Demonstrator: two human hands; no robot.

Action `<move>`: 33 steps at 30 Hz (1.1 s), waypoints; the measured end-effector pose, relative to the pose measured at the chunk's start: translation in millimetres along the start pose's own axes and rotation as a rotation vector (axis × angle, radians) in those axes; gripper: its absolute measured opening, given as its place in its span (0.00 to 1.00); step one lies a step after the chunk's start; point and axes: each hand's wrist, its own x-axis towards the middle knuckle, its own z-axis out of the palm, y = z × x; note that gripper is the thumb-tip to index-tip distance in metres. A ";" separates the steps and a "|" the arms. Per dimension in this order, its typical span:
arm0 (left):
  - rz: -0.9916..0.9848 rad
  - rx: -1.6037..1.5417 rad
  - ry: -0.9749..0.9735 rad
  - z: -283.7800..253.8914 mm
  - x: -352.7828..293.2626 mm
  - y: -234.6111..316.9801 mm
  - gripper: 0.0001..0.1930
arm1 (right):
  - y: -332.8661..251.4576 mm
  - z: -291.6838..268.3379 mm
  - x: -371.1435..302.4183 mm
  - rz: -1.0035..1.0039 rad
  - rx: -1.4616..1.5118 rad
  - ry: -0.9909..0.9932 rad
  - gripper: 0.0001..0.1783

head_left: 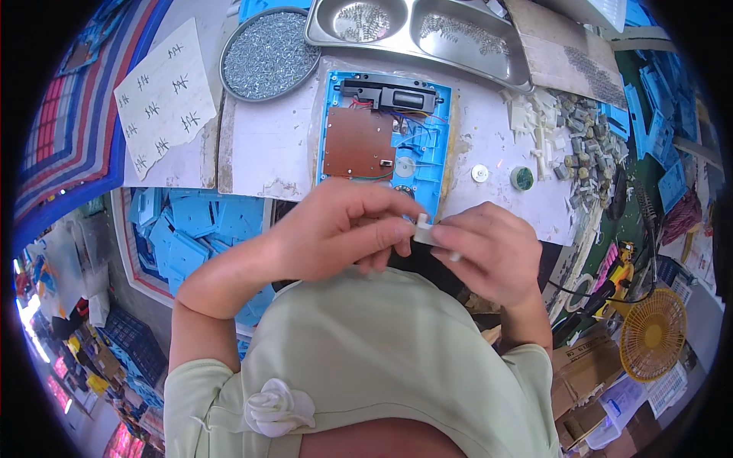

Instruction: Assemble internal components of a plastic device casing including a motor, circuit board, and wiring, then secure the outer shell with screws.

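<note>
As the head view has it, the small white part [424,231] is up between your two hands, in front of your chest, at the near end of the blue casing [441,145]. Your right hand [492,248] has its grip clamped on that part, thumb against fingers. Your left hand [340,229] brings its fingertips to the other end; whether that grip is closed on it, I cannot tell. To handle it well, let the right grip bear the load and use the left for fine turning; press lightly, since so slim a piece could slip or snap. Working over the bench [263,149] would be safer than over your lap.

The bench is pale and worn. Along its far side stand a round tray [223,61] of small metal pieces and a steel compartment tray [410,30]; loose white pieces [542,130] and small motors [588,153] heap up on the right. Beyond, the room is crowded: blue panels [187,217] in a bin at left, a yellow fan [653,333] at right.
</note>
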 end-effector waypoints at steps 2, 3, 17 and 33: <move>0.396 0.624 0.200 -7.6 17.4 2.8 0.08 | 3.3 -6.6 -11.9 0.161 0.244 0.116 0.21; 0.598 0.930 0.298 -12.5 30.5 1.8 0.08 | 5.2 -7.9 -19.7 0.244 0.362 0.172 0.21; 0.698 1.275 0.424 -14.8 76.3 -0.1 0.06 | 11.7 -6.0 -46.7 0.286 0.479 0.307 0.21; 0.738 1.581 0.227 -13.5 68.5 7.5 0.05 | 12.3 2.7 -44.3 0.463 0.246 0.357 0.17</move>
